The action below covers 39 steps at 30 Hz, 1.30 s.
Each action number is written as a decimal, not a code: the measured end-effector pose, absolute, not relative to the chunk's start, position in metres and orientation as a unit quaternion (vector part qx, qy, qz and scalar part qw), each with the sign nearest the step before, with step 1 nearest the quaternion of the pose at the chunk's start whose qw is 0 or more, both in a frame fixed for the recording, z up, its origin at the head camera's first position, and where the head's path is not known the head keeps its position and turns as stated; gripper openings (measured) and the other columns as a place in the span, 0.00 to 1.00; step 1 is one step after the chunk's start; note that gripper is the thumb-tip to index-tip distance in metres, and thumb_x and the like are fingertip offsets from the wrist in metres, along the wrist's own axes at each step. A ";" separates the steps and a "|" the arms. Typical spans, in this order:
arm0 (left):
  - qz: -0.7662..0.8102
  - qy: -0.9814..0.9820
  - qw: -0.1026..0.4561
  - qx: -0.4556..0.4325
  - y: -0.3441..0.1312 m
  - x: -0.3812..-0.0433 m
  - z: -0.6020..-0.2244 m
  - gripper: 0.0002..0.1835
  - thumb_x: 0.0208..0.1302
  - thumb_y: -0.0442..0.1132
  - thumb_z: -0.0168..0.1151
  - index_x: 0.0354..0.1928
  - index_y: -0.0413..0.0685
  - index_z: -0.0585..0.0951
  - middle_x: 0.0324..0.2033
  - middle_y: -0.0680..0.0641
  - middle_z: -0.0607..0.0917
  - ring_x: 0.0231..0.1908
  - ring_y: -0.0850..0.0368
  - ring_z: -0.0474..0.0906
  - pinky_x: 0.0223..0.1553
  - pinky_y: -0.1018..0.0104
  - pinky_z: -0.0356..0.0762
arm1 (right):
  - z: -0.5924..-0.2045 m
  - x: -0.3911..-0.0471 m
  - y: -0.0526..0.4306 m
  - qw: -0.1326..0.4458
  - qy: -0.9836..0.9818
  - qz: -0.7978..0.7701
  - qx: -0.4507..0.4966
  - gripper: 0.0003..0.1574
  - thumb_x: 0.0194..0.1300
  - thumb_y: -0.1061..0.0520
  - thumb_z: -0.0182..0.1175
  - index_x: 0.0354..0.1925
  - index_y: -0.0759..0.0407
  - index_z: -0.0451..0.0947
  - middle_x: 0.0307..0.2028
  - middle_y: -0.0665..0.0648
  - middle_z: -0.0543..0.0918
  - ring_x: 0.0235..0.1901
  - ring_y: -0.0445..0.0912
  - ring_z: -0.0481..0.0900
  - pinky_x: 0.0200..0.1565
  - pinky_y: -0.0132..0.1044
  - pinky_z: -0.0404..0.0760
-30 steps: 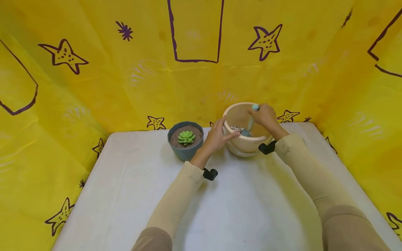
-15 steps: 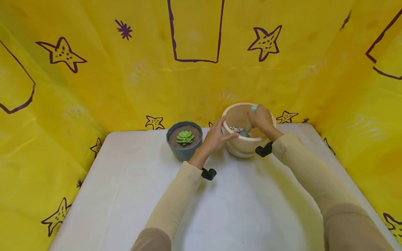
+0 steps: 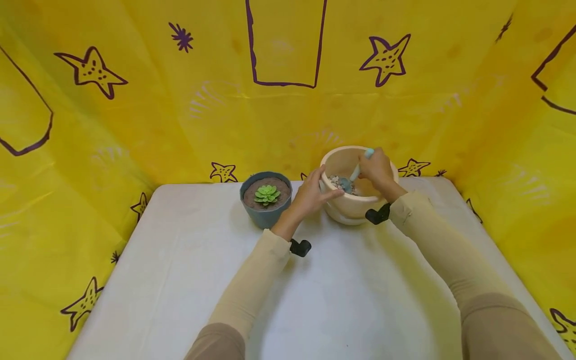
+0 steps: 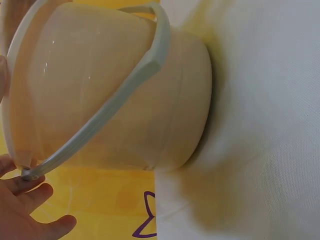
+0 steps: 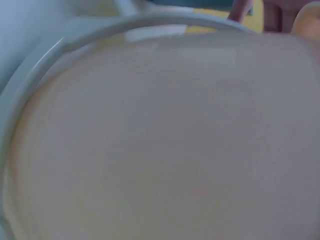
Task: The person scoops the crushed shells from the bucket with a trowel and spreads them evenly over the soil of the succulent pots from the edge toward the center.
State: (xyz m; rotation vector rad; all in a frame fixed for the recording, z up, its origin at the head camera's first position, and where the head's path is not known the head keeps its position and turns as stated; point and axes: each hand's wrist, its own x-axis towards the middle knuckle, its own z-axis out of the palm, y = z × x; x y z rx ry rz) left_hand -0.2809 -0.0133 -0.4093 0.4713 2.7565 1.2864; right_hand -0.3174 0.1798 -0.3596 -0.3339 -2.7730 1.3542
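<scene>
A cream-coloured bucket (image 3: 351,212) stands at the back of the table with small pale and dark pebble-like pieces (image 3: 334,181) inside. My left hand (image 3: 310,191) grips its left rim, thumb along the front. In the left wrist view, fingers of that hand (image 4: 25,210) touch the bucket where its pale handle (image 4: 107,107) joins. Over the bucket's right side, my right hand (image 3: 377,167) holds a small hand trowel (image 3: 356,173) by its mint-green grip. The trowel's blue-grey blade is down among the pieces. Mostly the bucket wall (image 5: 165,135) fills the right wrist view; the right hand is not clear there.
Left of the bucket, a blue-grey pot (image 3: 265,217) holds brown soil and a green succulent (image 3: 267,194), close to my left forearm. A white cloth covers the table (image 3: 342,295). Yellow patterned sheeting (image 3: 288,125) rises behind and at both sides.
My right hand has worked the trowel inside the bucket: it dipped, then the blade shifted left and its handle now leans more. My left hand stays on the rim.
</scene>
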 end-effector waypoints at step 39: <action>0.412 0.899 0.019 0.147 -0.013 -0.281 -0.409 0.53 0.55 0.64 0.67 0.76 0.51 0.53 0.72 0.42 0.62 0.69 0.46 0.64 0.66 0.48 0.67 | -0.358 -0.323 0.185 -0.052 -0.835 0.543 -0.069 0.16 0.75 0.53 0.46 0.47 0.67 0.63 0.38 0.60 0.70 0.29 0.45 0.82 0.43 0.40 0.86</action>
